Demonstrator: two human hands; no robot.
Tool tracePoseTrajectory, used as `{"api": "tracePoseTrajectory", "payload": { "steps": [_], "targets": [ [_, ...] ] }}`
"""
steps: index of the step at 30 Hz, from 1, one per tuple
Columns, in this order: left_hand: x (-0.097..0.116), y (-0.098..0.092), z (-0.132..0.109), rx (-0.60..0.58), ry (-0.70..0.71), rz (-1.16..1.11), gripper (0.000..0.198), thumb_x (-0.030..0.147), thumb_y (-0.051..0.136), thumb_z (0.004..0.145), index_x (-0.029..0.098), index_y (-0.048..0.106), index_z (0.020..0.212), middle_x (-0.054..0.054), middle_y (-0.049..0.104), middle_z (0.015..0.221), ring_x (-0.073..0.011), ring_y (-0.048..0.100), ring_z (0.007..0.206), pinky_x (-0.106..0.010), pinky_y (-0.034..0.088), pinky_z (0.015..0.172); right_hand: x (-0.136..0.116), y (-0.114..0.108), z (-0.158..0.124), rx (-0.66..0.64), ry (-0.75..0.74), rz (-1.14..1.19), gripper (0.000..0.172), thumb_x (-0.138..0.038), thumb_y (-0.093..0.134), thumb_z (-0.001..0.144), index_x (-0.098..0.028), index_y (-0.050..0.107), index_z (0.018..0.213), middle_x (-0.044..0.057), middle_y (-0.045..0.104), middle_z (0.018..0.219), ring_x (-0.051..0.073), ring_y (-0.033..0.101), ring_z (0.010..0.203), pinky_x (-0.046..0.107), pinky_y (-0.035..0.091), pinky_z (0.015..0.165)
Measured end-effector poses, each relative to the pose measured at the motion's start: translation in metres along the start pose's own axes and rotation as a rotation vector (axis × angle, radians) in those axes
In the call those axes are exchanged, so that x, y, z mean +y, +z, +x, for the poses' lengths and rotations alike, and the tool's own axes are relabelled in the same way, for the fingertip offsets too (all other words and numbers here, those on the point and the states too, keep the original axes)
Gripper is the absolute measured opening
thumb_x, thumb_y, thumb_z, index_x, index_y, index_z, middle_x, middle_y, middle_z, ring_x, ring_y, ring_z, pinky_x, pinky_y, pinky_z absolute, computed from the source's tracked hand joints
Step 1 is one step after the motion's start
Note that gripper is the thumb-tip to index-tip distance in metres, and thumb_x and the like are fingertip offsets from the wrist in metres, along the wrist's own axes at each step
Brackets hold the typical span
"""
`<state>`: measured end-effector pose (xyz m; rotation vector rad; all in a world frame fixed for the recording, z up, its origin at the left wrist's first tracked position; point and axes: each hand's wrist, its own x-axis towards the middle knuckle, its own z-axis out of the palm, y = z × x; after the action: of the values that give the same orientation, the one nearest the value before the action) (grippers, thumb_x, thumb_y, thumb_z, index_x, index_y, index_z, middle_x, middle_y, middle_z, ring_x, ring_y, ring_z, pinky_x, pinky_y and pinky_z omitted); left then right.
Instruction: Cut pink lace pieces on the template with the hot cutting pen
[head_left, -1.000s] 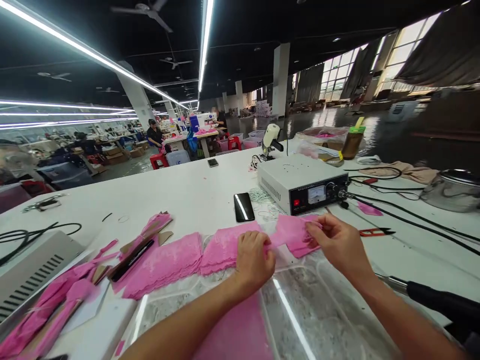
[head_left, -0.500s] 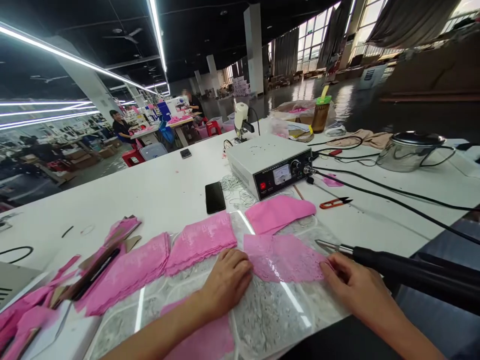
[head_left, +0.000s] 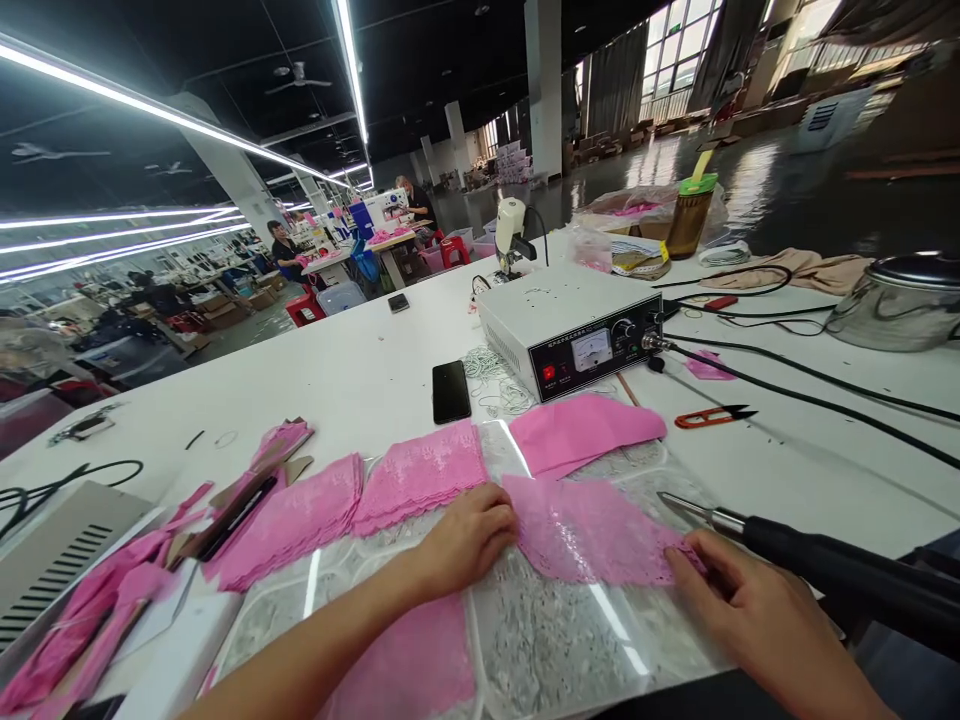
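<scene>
Lace panel (head_left: 589, 535); right hand (head_left: 759, 605) at edge

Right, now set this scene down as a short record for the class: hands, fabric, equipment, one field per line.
Left hand: at the pink lace piece's left end
Right hand: touching its right end
Beneath: glossy grey-marbled sheet
Left of lace piece: two lace stacks
Beyond it: folded pink fabric
Near right hand: black-handled tool
Further back: metered box, red switch lit
</scene>
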<state>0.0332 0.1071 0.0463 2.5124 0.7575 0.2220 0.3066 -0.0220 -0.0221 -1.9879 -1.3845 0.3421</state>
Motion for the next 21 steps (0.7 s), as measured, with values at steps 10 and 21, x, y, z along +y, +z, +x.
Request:
{"api": "tracePoseTrajectory", "payload": {
  "steps": [10, 21],
  "targets": [
    [0.009, -0.008, -0.021, 0.004, 0.077, -0.057, 0.017, 0.014, 0.07, 0.076, 0.021, 0.062, 0.09, -0.006, 0.062, 0.105, -0.0197, 0.059, 0.098, -0.032, 0.046, 0.091, -0.01, -0.004, -0.014, 0.007, -0.049, -0.11, 0.033, -0.051, 0.043, 0.087, -0.028, 0.05, 0.064, -0.001, 0.057, 0.052, 0.018, 0.051, 0.044, 0.029, 0.04, 0.048],
    [0.021, 0.004, -0.032, 0.033, 0.154, -0.064, 0.013, 0.009, 0.059, 0.082, 0.022, 0.062, 0.08, -0.002, 0.064, 0.093, -0.0154, 0.06, 0.086, -0.029, 0.045, 0.084, 0.029, -0.01, -0.014, 0.004, -0.222, -0.244, 0.026, -0.042, 0.054, 0.085, -0.025, 0.067, 0.1, 0.001, 0.072, 0.067, 0.019, 0.07, 0.055, 0.026, 0.048, 0.045]
  ]
}}
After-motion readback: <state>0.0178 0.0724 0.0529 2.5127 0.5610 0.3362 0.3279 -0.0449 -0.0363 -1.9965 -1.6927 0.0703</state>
